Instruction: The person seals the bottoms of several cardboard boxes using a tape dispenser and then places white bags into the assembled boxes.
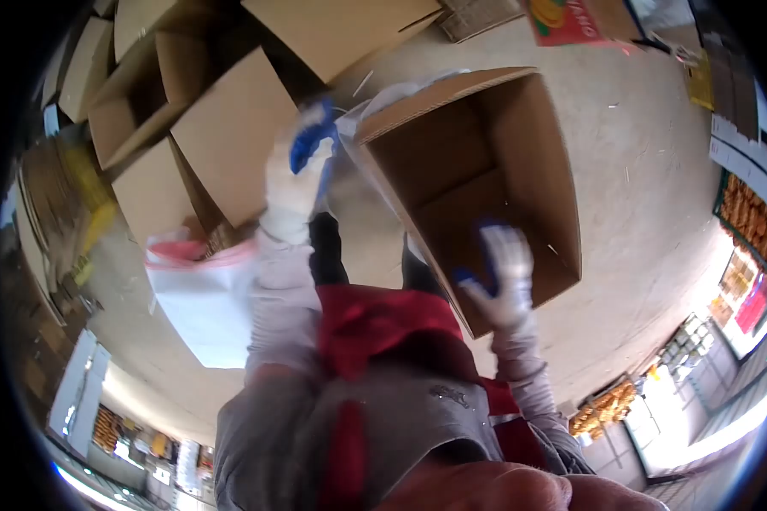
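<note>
A deep, open cardboard box [533, 153] stands tilted in front of me, with its brown inside showing. My right hand [507, 268], in a white glove with blue on the palm side, is over the lower part of its opening, thumb apart from the fingers. Pale, thin plastic [379, 106] runs along the box's upper left side. My left hand [307, 153], in a similar glove, is raised beside that plastic. Motion smears its fingers, and I cannot tell if they grip the plastic.
More cardboard boxes [239, 136] are grouped at the upper left. A white bag [200, 302] with a pinkish-red rim stands by my left forearm. A red printed carton [567, 21] is at the top right. Flattened cardboard [47, 213] lies at the far left. Small scraps dot the concrete floor [626, 213].
</note>
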Tool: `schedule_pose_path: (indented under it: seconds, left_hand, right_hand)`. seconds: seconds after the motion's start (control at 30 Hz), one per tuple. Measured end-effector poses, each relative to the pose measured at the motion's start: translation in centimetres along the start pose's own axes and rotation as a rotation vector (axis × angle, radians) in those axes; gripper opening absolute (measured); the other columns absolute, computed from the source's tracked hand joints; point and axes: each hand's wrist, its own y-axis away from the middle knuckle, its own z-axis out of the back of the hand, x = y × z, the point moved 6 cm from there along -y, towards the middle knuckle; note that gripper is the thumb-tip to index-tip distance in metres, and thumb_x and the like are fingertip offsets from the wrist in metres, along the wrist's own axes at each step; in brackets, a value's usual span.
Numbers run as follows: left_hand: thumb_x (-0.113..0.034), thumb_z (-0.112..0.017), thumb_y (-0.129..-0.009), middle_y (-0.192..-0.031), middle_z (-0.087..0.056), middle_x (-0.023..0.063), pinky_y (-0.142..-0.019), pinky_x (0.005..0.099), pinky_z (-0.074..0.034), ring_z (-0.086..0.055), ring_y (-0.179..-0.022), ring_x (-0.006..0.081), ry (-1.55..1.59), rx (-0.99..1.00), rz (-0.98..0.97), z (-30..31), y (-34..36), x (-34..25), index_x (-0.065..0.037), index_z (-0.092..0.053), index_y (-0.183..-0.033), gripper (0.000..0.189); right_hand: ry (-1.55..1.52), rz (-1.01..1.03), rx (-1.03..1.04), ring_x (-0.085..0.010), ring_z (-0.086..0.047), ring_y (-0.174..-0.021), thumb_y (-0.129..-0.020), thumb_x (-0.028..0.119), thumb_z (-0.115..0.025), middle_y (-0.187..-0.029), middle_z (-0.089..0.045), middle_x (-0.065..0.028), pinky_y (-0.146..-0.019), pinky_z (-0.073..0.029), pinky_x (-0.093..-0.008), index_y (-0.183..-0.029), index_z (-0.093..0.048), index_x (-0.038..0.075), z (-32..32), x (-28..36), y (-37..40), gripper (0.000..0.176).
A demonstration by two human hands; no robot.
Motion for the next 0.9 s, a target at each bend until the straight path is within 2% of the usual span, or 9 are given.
schedule_pose_path:
  seconds: [0.03, 0.1, 0.2, 0.23, 0.5, 0.63, 0.77, 0.83, 0.9]
  left_hand:
    - [-0.013, -0.069, -0.078, -0.122, -0.055, 0.0129, -0.09, 0.0319, -0.045, -0.056, -0.107, 0.0212, -0.351, 0.054, -0.35, -2.2, -0.6, -7.2, -0.001, -0.048, -0.124, 0.052]
    - [-0.03, -0.069, -0.078, -0.123, -0.053, 0.0162, -0.095, 0.036, -0.041, -0.052, -0.113, 0.0267, -0.803, 0.295, -0.458, -7.7, -1.4, -9.0, -0.005, -0.047, -0.126, 0.058]
    - [-0.04, -0.056, -0.084, -0.103, -0.062, 0.0179, -0.082, 0.0413, -0.047, -0.059, -0.096, 0.0333, -1.449, 0.352, -0.069, -11.6, -4.8, -3.8, -0.011, -0.052, -0.12, 0.046]
    - [-0.036, -0.056, -0.084, -0.091, -0.065, 0.0161, -0.076, 0.0439, -0.048, -0.063, -0.085, 0.0341, -1.47, 0.257, -0.193, -11.3, -6.0, -2.4, -0.01, -0.056, -0.111, 0.037]
    - [-0.03, -0.051, -0.086, -0.088, -0.066, 0.0135, -0.073, 0.0419, -0.049, -0.063, -0.083, 0.0312, -1.509, 0.128, -0.269, -10.8, -6.4, -0.3, -0.012, -0.057, -0.103, 0.025]
    - [-0.028, -0.048, -0.083, -0.082, -0.066, 0.0129, -0.065, 0.0442, -0.05, -0.064, -0.076, 0.0327, -1.379, 0.088, -0.241, -12.4, -6.8, 1.1, -0.013, -0.064, -0.083, 0.023]
    - [-0.037, -0.058, -0.082, -0.099, -0.065, 0.0116, -0.082, 0.0406, -0.047, -0.06, -0.094, 0.0311, -0.879, 0.041, -0.294, -11.3, -5.5, -1.6, -0.014, -0.062, -0.108, 0.035]
    - [-0.038, -0.064, -0.077, -0.11, -0.06, 0.0131, -0.095, 0.0427, -0.038, -0.053, -0.107, 0.0323, -0.742, -0.13, -0.654, -5.9, -1.4, -4.1, -0.011, -0.057, -0.113, 0.046]
    - [-0.039, -0.063, -0.077, -0.12, -0.053, 0.0126, -0.101, 0.05, -0.028, -0.045, -0.117, 0.0316, -1.192, -0.307, -0.449, 4.7, 3.5, -2.2, -0.009, -0.053, -0.118, 0.052]
  right_hand:
    - [0.126, -0.052, -0.22, -0.0411, -0.036, -0.122, -0.067, 0.028, -0.074, -0.129, -0.046, -0.0186, -0.102, -0.025, -0.051, -0.133, -0.039, 0.006, 2.9, -2.5, 1.0, 0.077]
    - [0.253, -0.209, -0.388, -0.0421, -0.035, -0.122, -0.066, 0.032, -0.075, -0.132, -0.043, -0.0167, -0.102, -0.026, -0.0516, -0.136, -0.035, 0.009, 6.6, -9.0, 2.0, 0.084]
    - [0.419, -0.569, -0.147, -0.0318, -0.045, -0.118, -0.07, 0.043, -0.07, -0.127, -0.05, -0.0092, -0.098, -0.033, -0.0484, -0.133, -0.043, 0.02, 3.1, -22.2, 4.3, 0.073]
    - [-0.103, -0.833, 0.058, -0.0302, -0.056, -0.103, -0.072, 0.042, -0.069, -0.111, -0.061, -0.0103, -0.088, -0.043, -0.0411, -0.118, -0.058, 0.02, -1.0, -27.9, 4.8, 0.052]
    - [0.054, -0.613, -0.274, -0.0288, -0.063, -0.081, -0.072, 0.04, -0.07, -0.087, -0.066, -0.0091, -0.072, -0.05, -0.0387, -0.094, -0.069, 0.019, -1.0, -22.5, 3.1, 0.03]
    - [-0.167, -0.705, -0.197, -0.023, -0.065, -0.079, -0.079, 0.034, -0.068, -0.09, -0.068, -0.0121, -0.07, -0.05, -0.0334, -0.099, -0.067, 0.008, -2.3, -24.5, 2.4, 0.033]
    - [-0.186, -0.795, -0.06, -0.0215, -0.062, -0.086, -0.081, 0.034, -0.066, -0.094, -0.067, -0.0135, -0.077, -0.047, -0.0328, -0.108, -0.063, 0.0, -1.7, -27.3, 2.0, 0.043]
    - [-0.426, -0.663, -0.087, -0.0199, -0.056, -0.1, -0.086, 0.026, -0.062, -0.119, -0.057, -0.0127, -0.086, -0.044, -0.0323, -0.124, -0.052, 0.002, -1.8, -28.6, 3.1, 0.046]
    - [-0.471, -0.609, -0.207, -0.0196, -0.052, -0.108, -0.088, 0.016, -0.058, -0.129, -0.05, -0.0116, -0.089, -0.043, -0.0319, -0.131, -0.045, 0.002, -0.7, -25.0, 2.7, 0.046]
